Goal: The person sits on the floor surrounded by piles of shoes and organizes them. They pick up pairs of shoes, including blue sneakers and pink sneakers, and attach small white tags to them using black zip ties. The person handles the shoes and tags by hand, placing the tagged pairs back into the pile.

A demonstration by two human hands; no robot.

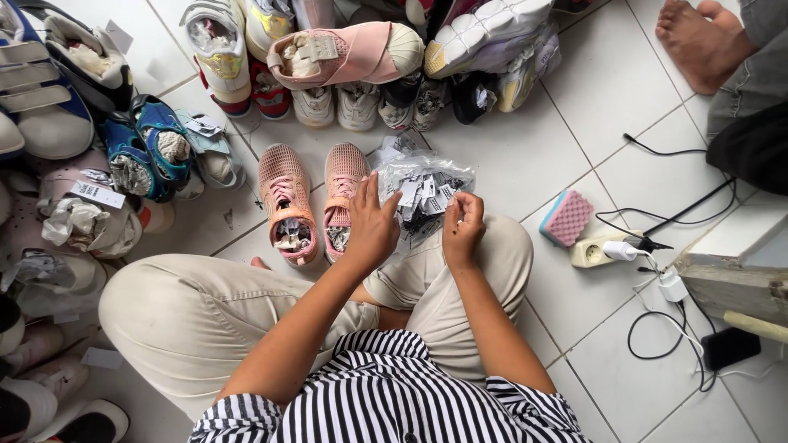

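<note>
I sit cross-legged on a white tiled floor in beige trousers and a striped shirt. My left hand (371, 226) hovers with fingers spread, reaching toward a clear plastic bag of small paper tags (423, 187) on my right knee. My right hand (462, 223) is closed, pinching something small at the bag's edge; it looks like a tag. A pair of pink mesh sneakers (312, 205) stuffed with paper stands just left of my left hand.
Many children's shoes pile along the top and left, among them a pink strap sneaker (349, 53) and blue sandals (152, 148). A pink sponge (566, 217), a power strip with charger (607, 250) and cables lie right. Another person's bare foot (702, 41) rests top right.
</note>
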